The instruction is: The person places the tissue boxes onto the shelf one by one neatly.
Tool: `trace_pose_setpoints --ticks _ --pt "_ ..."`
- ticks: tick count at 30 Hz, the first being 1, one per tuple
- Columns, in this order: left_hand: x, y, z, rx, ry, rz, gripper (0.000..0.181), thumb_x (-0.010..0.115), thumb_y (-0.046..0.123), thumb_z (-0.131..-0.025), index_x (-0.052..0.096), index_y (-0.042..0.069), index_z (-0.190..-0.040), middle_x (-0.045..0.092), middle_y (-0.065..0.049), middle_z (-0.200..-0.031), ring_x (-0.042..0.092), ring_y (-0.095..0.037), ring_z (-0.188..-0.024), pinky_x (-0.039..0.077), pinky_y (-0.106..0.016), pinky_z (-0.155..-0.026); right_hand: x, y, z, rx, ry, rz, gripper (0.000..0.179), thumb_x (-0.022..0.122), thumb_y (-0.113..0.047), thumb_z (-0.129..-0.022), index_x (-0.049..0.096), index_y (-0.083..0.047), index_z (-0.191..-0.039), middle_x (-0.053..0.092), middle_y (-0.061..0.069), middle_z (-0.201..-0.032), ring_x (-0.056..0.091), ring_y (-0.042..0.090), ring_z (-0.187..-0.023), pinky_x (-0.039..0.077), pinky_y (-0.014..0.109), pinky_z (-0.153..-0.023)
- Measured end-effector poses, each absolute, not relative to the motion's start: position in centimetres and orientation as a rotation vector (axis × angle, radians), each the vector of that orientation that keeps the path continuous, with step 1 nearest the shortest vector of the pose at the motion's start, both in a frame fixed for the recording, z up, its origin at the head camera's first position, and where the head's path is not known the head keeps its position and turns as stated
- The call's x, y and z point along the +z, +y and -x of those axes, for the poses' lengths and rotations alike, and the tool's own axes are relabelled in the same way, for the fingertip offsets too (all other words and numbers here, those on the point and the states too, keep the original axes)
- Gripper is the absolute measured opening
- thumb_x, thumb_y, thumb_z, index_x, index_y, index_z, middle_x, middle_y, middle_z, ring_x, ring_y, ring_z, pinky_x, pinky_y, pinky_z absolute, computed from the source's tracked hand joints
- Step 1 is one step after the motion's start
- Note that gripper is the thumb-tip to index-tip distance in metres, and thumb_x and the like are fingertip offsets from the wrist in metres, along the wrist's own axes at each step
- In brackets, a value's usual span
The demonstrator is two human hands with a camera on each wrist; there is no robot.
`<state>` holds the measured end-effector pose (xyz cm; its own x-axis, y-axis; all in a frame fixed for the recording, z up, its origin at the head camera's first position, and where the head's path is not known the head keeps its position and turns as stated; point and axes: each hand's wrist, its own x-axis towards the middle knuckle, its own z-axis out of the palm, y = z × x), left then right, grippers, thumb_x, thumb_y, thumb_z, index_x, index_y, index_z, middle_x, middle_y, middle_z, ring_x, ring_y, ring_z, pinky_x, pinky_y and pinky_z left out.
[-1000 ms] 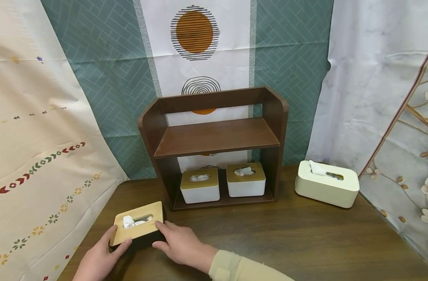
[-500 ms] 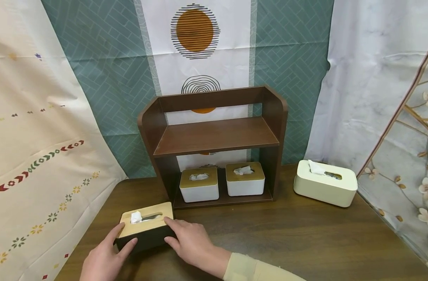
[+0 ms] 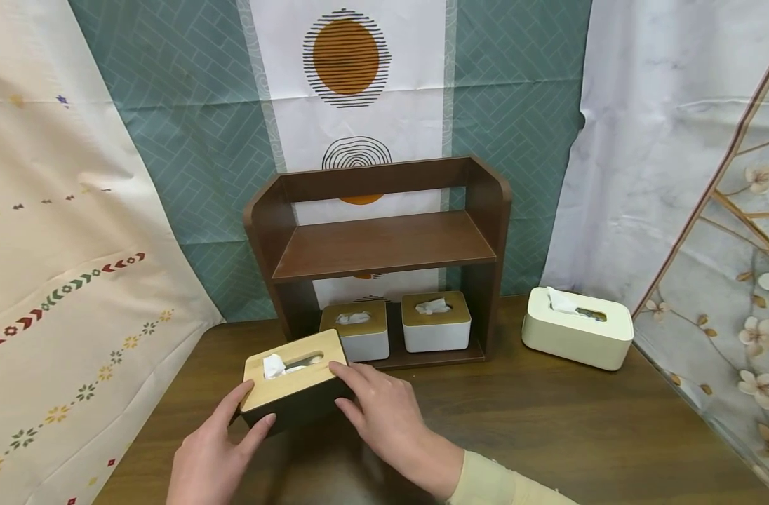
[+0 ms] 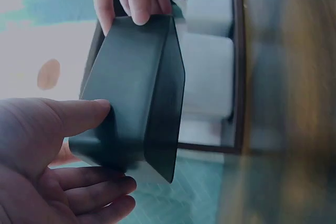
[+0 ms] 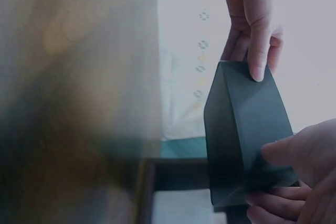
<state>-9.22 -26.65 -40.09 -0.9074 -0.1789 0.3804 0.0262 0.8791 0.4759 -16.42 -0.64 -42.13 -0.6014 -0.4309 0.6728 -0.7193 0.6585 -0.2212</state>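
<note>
A black tissue box with a pale wooden lid (image 3: 296, 366) is held tilted above the table, a white tissue showing in its slot. My left hand (image 3: 215, 449) grips its left end, thumb on the dark front side (image 4: 126, 77) and fingers round the end. At the other end my right hand (image 3: 391, 417) holds it the same way, thumb on the front (image 5: 257, 114). Behind the box, two white tissue boxes with gold lids, the left one (image 3: 362, 345) partly hidden and the right one (image 3: 436, 338), stand in the shelf's lower level.
The brown two-level shelf (image 3: 384, 245) stands at the back of the wooden table (image 3: 549, 435). To its right sits a cream tissue box (image 3: 577, 337). Patterned cloths (image 3: 517, 140) hang behind and at both sides.
Both hands have lifted the black tissue box off the table and carried it right and up, towards the shelf. It now covers part of the left gold-lidded box.
</note>
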Motion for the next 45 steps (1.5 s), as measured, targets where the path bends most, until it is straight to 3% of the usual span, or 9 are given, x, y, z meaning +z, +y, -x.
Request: trace_pose_setpoints --ticks 9,12,15,18,26,30,36,37,45 --pt "-37.7 -23.9 9.1 -0.638 -2.403 0.058 0.065 0.095 0.028 -0.089 0.069 0.018 -0.148 0.08 -0.02 -0.121 0.076 -0.041 -0.084 0.054 -0.056 -0.065 -39.5 2.4 16.2 0.678 -2.065 -0.838 0.058 0.1 -0.018 -0.085 0.076 -0.021 -0.138 0.078 -0.004 -0.115 0.078 0.012 -0.089 0.063 0.035 -0.066" --pt "-36.7 -23.1 9.3 -0.613 -2.324 0.12 0.066 0.097 0.024 -0.086 0.07 0.02 -0.146 0.081 -0.012 -0.096 0.068 -0.029 -0.066 0.051 -0.051 -0.062 -38.3 3.2 16.0 0.698 -2.03 -0.823 0.059 0.1 -0.017 -0.084 0.076 -0.02 -0.138 0.078 -0.003 -0.115 0.076 0.012 -0.081 0.06 0.032 -0.06" --pt "-35.5 -22.4 9.5 -0.59 -2.277 0.16 0.068 0.098 0.023 -0.085 0.07 0.021 -0.146 0.058 0.007 -0.066 0.046 -0.012 -0.053 0.046 -0.044 -0.059 -37.1 4.1 15.8 0.71 -2.008 -0.81 0.061 0.101 -0.018 -0.084 0.076 -0.02 -0.139 0.079 -0.003 -0.116 0.076 0.012 -0.079 0.058 0.03 -0.058" --pt "-34.4 -21.9 9.8 -0.581 -2.255 0.19 0.069 0.098 0.022 -0.085 0.07 0.022 -0.148 0.041 0.014 -0.062 0.03 -0.005 -0.051 0.042 -0.04 -0.058 -36.0 4.8 15.8 0.724 -1.991 -0.804 0.061 0.1 -0.018 -0.084 0.076 -0.02 -0.14 0.08 -0.002 -0.118 0.079 0.013 -0.085 0.06 0.032 -0.06" --pt "-31.9 -20.6 10.6 -0.606 -2.24 0.221 0.069 0.097 0.023 -0.088 0.068 0.021 -0.151 0.059 0.008 -0.07 0.035 -0.007 -0.051 0.047 -0.043 -0.062 -33.6 6.1 16.1 0.724 -1.962 -0.789 0.063 0.1 -0.017 -0.084 0.074 -0.018 -0.141 0.08 0.0 -0.118 0.076 0.013 -0.076 0.055 0.029 -0.055" --pt "-30.8 -20.1 11.4 -0.638 -2.244 0.23 0.068 0.094 0.024 -0.092 0.065 0.021 -0.154 0.054 0.005 -0.067 0.033 -0.013 -0.052 0.049 -0.047 -0.065 -32.5 6.6 16.5 0.715 -1.961 -0.774 0.064 0.1 -0.019 -0.084 0.074 -0.017 -0.143 0.08 0.001 -0.122 0.08 0.017 -0.091 0.059 0.033 -0.059" --pt "-29.7 -19.8 13.1 -0.691 -2.241 0.251 0.065 0.088 0.025 -0.098 0.062 0.02 -0.157 0.074 -0.012 -0.088 0.035 -0.017 -0.049 0.051 -0.052 -0.068 -31.3 6.7 17.7 0.723 -1.979 -0.758 0.062 0.097 -0.019 -0.088 0.073 -0.016 -0.145 0.08 0.003 -0.125 0.079 0.018 -0.09 0.058 0.033 -0.06" --pt "-29.5 -19.8 13.4 -0.7 -2.237 0.254 0.064 0.087 0.025 -0.099 0.061 0.019 -0.158 0.078 -0.014 -0.098 0.043 -0.02 -0.05 0.053 -0.053 -0.07 -31.1 6.7 17.9 0.731 -1.985 -0.756 0.061 0.096 -0.02 -0.089 0.073 -0.016 -0.145 0.08 0.004 -0.126 0.079 0.018 -0.09 0.057 0.033 -0.06" --pt "-28.5 -20.3 15.0 -0.747 -2.249 0.25 0.059 0.079 0.029 -0.106 0.056 0.02 -0.16 0.059 -0.006 -0.068 0.042 -0.02 -0.049 0.045 -0.045 -0.063 -29.2 6.2 18.8 0.746 -1.994 -0.738 0.057 0.093 -0.023 -0.094 0.071 -0.017 -0.146 0.079 0.003 -0.125 0.078 0.017 -0.091 0.054 0.033 -0.058"
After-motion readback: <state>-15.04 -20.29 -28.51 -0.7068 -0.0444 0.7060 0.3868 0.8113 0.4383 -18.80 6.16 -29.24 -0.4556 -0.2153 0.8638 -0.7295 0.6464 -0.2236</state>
